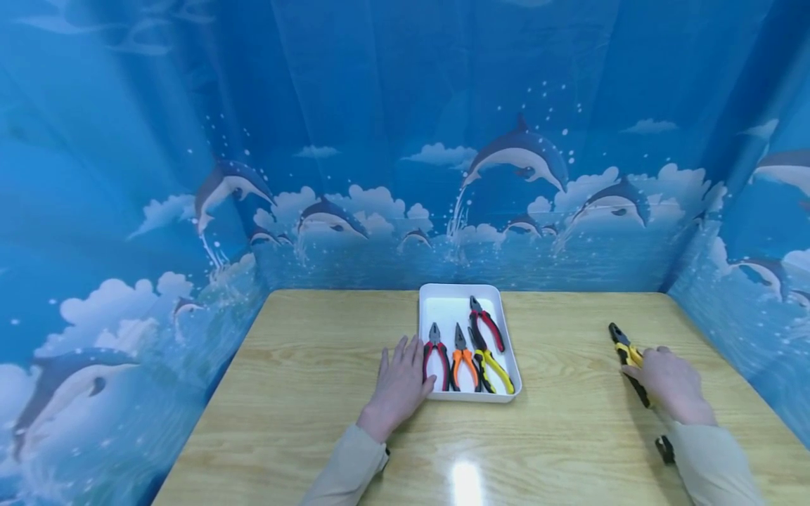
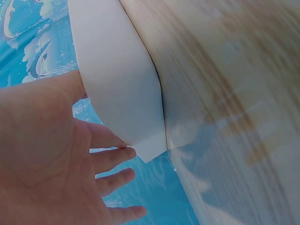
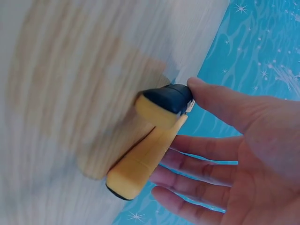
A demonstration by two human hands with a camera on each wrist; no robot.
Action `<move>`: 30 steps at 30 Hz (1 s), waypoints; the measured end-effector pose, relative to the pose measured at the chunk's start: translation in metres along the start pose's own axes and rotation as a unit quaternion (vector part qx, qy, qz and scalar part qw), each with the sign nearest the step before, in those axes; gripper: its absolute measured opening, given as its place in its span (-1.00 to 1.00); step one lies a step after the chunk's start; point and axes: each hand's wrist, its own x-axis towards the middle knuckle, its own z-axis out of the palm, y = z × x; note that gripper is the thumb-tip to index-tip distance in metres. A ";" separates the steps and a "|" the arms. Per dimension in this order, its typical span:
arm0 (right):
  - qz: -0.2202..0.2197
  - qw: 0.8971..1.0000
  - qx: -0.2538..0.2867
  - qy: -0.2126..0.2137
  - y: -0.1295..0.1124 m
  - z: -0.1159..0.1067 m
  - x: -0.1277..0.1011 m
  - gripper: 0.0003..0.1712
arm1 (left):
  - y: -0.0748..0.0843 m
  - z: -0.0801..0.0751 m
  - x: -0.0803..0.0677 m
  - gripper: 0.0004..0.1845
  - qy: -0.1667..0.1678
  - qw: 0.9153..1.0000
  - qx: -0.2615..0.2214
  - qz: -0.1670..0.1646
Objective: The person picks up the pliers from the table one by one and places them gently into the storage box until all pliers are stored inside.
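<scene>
A white tray (image 1: 468, 397) holds several pliers. Inside lie red-and-black pliers (image 1: 446, 358) on the left, orange-handled long-nose pliers (image 1: 467, 358), yellow-and-black pliers (image 1: 500, 371) and another red-handled pair (image 1: 492, 330) at the back right. My left hand (image 1: 400, 383) rests against the tray's left side, fingers extended; in the left wrist view the thumb and index finger touch the white wall (image 2: 122, 75). Far to the right, my right hand (image 1: 672, 379) grips yellow-and-black combination pliers (image 1: 623, 341) by the handles. In the right wrist view, thumb and fingers sit on either side of the handles (image 3: 145, 161).
The wooden table (image 1: 304, 393) carries the tray near its back edge. A blue dolphin-print curtain (image 1: 380, 140) encloses the back and both sides. Black wrist-worn gear (image 1: 665, 448) shows beneath the right sleeve.
</scene>
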 end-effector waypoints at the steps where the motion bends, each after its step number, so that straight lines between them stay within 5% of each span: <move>1: 0.000 1.000 -0.001 0.002 -0.001 0.000 0.000 -0.40 | 0.000 0.000 0.000 -0.22 0.000 1.000 0.000 0.000; 20: -0.004 1.000 0.012 0.015 -0.021 0.000 -0.008 -0.26 | 0.001 0.003 0.002 -0.21 -0.014 1.000 -0.005 -0.017; 30: -0.012 0.999 0.024 0.021 -0.029 0.001 -0.009 -0.33 | 0.002 0.002 0.002 -0.20 -0.022 0.999 -0.003 -0.025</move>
